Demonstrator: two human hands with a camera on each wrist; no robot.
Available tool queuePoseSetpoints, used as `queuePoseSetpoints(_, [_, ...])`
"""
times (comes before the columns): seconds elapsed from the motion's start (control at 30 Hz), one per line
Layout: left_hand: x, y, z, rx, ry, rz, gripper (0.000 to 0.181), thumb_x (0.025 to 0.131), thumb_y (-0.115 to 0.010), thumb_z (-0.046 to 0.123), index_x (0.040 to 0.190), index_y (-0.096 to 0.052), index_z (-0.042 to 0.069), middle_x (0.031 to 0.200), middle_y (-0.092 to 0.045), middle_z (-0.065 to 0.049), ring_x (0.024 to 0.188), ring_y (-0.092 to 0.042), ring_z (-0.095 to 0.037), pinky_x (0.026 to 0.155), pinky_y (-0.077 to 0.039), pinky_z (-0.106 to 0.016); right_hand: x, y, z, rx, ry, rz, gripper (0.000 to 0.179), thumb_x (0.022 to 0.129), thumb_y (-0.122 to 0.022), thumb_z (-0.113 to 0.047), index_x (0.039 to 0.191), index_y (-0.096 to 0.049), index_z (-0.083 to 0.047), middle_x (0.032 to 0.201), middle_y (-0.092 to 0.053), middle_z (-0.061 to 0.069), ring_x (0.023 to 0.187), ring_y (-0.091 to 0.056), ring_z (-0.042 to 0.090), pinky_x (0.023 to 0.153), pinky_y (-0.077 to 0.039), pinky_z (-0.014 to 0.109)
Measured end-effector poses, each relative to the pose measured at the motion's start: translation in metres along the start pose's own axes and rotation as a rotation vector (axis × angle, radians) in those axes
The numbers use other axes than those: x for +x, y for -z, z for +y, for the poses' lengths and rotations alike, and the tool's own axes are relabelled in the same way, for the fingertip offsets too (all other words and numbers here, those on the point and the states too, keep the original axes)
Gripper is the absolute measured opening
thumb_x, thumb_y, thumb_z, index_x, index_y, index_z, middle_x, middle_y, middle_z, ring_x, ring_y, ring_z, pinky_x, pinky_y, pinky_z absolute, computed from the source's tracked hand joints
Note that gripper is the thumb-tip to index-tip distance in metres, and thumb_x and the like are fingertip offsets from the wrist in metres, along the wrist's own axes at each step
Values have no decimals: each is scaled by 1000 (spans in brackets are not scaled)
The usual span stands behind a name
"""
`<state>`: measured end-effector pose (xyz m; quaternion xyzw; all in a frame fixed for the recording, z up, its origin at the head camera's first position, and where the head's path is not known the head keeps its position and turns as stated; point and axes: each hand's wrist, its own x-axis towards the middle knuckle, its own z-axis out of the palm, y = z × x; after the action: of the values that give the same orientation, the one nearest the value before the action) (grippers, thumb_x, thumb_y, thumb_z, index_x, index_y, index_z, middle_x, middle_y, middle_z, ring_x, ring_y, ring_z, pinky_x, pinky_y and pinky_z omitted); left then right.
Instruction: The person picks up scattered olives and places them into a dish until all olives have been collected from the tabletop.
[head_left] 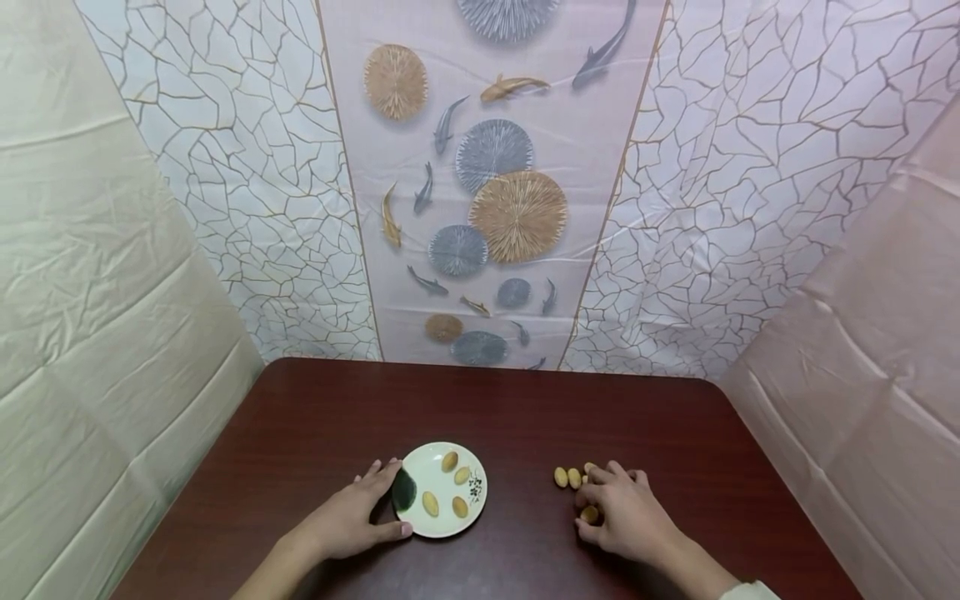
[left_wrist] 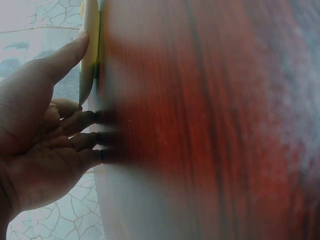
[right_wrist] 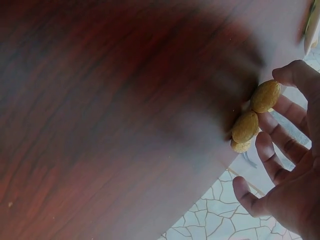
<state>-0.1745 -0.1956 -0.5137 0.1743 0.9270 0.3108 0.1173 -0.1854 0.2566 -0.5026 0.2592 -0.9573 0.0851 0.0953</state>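
My left hand (head_left: 350, 517) holds a small white plate (head_left: 442, 529) by its left rim, thumb on the near side and fingers farther round. A dark green patch (head_left: 404, 490) marks the plate beside this hand. Several yellow-brown oval nuts (head_left: 431, 503) lie spread on the plate. To the right, my right hand (head_left: 630, 515) pinches a brown oval nut (right_wrist: 266, 96) between thumb and index finger, low over the table. Another nut (right_wrist: 245, 127) sits right against it in the right wrist view. More nuts (head_left: 561, 477) lie just past the fingertips, partly hidden by the hand.
Both hands work over a dark red-brown wooden table (head_left: 517, 417). A patterned cloth (head_left: 465, 167) with fish and round leaf shapes hangs behind its far edge. Pale creased cloth (head_left: 90, 292) lines the left side, and similar cloth (head_left: 862, 350) the right.
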Motion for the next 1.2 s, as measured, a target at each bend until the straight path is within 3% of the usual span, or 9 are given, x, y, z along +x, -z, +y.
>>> queuePoseSetpoints(0.27, [-1, -1, -1, 1, 3, 5, 110, 94, -83, 60, 174, -32, 4, 179, -36, -20, 167, -27, -53, 129, -31, -77, 0, -3, -1, 4, 14, 17, 20, 81, -95, -29, 85, -75, -32, 95, -66, -16, 91, -49, 7, 80, -48, 55])
queuePoseSetpoints(0.53, [-1, -2, -1, 6, 2, 5, 110, 94, -83, 60, 173, -33, 3, 179, -36, -21, 166, -27, -54, 128, -31, -77, 2, -3, -3, 20, 12, 8, 20, 82, -95, -28, 87, -75, -31, 116, -78, -1, 108, -63, 21, 82, -51, 63])
queuePoseSetpoints(0.63, [-1, -1, -1, 5, 5, 5, 110, 94, -83, 60, 173, -33, 3, 179, -36, -21, 166, -28, -54, 128, -31, -78, 4, -4, -4, 17, 29, 18, 21, 82, -94, -28, 87, -75, -31, 105, -74, -8, 99, -58, 14, 82, -51, 60])
queuePoseSetpoints(0.77, [-1, -1, -1, 6, 4, 3, 110, 94, -83, 60, 174, -33, 4, 179, -36, -21, 167, -27, -54, 129, -31, -77, 5, -5, -7, 7, 68, 53, 22, 80, -95, -28, 87, -74, -32, 89, -58, -17, 87, -42, 5, 78, -48, 52])
queuePoseSetpoints(1.0, [0, 1, -1, 1, 1, 3, 110, 94, -84, 60, 174, -32, 4, 179, -35, -21, 167, -27, -53, 129, -30, -76, 13, 0, -15, 30, 67, 31, 21, 82, -95, -28, 91, -77, -31, 95, -63, -16, 90, -43, 6, 76, -44, 46])
queuePoseSetpoints(1.2, [0, 1, -1, -3, -3, 2, 110, 94, -84, 59, 173, -33, 3, 179, -36, -21, 167, -26, -53, 130, -29, -76, 20, 2, -21, 59, 75, 13, 21, 83, -94, -27, 90, -75, -32, 91, -59, -16, 88, -40, 6, 76, -38, 41])
